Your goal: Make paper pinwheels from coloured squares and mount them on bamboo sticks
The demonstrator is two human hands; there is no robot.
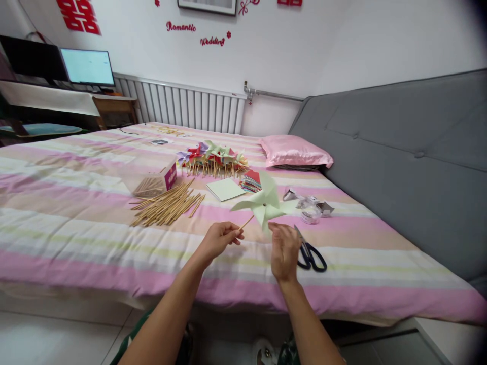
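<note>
Head view shows my left hand [218, 239] pinching the wooden stick [246, 222] of a pale green paper pinwheel [265, 204], held up over the striped bedspread [76, 223] so the blades turn freely. My right hand [284, 249] is open, holding nothing, its fingers just under the blades. Black scissors [310, 252] lie beside it; loose sticks [167, 205] and finished pinwheels [213, 158] lie farther back.

The right hand [284, 251] hides the scissors' [311, 253] blades (handles show); the framed picture [207, 5] is cut off.
</note>
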